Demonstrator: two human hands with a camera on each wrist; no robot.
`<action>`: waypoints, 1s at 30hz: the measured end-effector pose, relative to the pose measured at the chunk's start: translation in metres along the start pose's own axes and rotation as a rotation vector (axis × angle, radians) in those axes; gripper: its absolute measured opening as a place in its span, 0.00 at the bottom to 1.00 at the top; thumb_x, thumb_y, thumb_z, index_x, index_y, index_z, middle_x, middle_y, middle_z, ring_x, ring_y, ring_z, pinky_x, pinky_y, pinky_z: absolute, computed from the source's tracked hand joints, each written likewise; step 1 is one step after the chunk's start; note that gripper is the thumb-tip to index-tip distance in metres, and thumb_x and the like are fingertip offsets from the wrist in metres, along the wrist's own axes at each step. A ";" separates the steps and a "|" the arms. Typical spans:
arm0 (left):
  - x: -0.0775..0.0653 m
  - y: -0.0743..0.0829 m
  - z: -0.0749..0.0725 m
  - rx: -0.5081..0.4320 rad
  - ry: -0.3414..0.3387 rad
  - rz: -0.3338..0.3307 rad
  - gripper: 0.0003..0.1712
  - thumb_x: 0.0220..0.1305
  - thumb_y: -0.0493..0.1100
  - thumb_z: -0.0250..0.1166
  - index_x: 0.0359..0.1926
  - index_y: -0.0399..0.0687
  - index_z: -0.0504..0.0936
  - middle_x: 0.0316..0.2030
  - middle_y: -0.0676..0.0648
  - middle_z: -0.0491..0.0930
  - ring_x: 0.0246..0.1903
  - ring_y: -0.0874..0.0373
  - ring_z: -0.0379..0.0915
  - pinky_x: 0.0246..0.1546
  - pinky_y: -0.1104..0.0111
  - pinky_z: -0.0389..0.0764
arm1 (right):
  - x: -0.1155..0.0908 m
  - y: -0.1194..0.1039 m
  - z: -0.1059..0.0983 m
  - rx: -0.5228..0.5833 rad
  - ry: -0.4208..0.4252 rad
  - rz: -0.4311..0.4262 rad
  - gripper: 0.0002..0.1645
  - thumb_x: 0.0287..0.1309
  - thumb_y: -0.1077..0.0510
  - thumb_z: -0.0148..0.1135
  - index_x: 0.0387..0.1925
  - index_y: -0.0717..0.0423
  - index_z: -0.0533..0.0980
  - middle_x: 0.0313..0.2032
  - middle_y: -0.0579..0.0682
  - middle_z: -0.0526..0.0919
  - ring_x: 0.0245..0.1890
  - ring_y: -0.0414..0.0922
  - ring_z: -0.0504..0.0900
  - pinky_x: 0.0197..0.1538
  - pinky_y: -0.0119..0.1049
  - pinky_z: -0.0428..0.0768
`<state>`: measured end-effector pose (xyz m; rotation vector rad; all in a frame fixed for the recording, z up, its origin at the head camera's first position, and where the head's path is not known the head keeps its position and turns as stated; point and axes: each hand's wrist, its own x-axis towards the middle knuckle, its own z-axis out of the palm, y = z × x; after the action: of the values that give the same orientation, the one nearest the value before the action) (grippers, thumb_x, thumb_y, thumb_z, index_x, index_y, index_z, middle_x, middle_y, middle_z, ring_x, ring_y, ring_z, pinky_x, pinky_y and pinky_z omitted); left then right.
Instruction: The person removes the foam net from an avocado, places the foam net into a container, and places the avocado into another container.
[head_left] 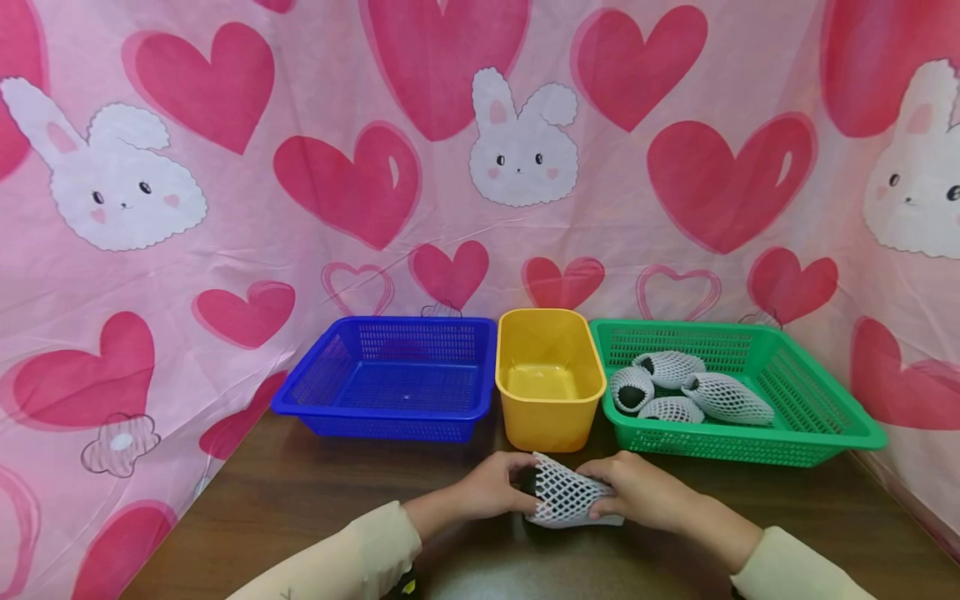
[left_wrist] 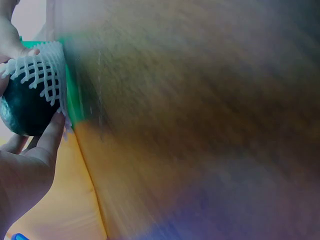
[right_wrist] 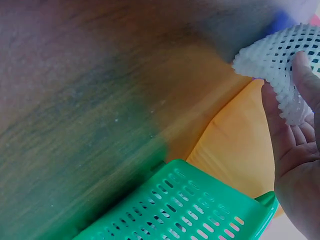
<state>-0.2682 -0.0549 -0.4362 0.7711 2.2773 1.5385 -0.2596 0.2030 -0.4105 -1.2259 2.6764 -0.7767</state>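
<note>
A dark, glossy, rounded fruit (left_wrist: 29, 106) sits partly inside a white foam net sleeve (head_left: 567, 498), held low over the table's near middle. Its bare end sticks out on the left. My left hand (head_left: 486, 487) grips that end, thumb and fingers on opposite sides, fingertips at the net's edge. With thumb and fingers, my right hand (head_left: 648, 493) pinches the loose right end of the sleeve. The right wrist view shows this end of the net (right_wrist: 295, 107) flattened between thumb and fingers. Most of the fruit is hidden by the mesh in the head view.
Behind the hands stand a blue basket (head_left: 382, 414) on the left, a yellow bin (head_left: 551, 421) in the middle and a green basket (head_left: 750, 446) on the right. Several netted dark fruits (head_left: 729, 398) lie in the green one. A pink heart-print cloth (head_left: 450, 208) hangs behind.
</note>
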 end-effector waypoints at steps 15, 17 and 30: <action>-0.005 0.002 -0.014 0.081 0.049 0.029 0.29 0.46 0.37 0.77 0.53 0.39 0.81 0.49 0.48 0.81 0.43 0.64 0.76 0.46 0.73 0.75 | 0.000 -0.002 -0.004 -0.050 0.053 0.010 0.17 0.49 0.58 0.75 0.42 0.55 0.82 0.36 0.36 0.83 0.32 0.30 0.78 0.35 0.30 0.80; -0.007 0.003 -0.016 0.067 0.049 0.029 0.29 0.47 0.37 0.77 0.53 0.41 0.81 0.48 0.49 0.81 0.42 0.64 0.76 0.46 0.72 0.76 | 0.001 -0.002 -0.005 -0.052 0.057 0.017 0.16 0.49 0.58 0.75 0.41 0.55 0.83 0.36 0.36 0.83 0.31 0.30 0.78 0.35 0.31 0.80; -0.014 0.003 -0.027 -0.027 0.045 0.020 0.28 0.47 0.34 0.75 0.53 0.39 0.79 0.45 0.50 0.81 0.41 0.62 0.77 0.41 0.72 0.78 | -0.001 -0.005 -0.011 -0.072 0.095 0.046 0.11 0.49 0.59 0.74 0.36 0.50 0.82 0.31 0.33 0.81 0.28 0.30 0.76 0.32 0.31 0.79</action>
<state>-0.2699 -0.0825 -0.4242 0.7625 2.2824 1.6072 -0.2588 0.2061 -0.3987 -1.1662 2.8211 -0.7566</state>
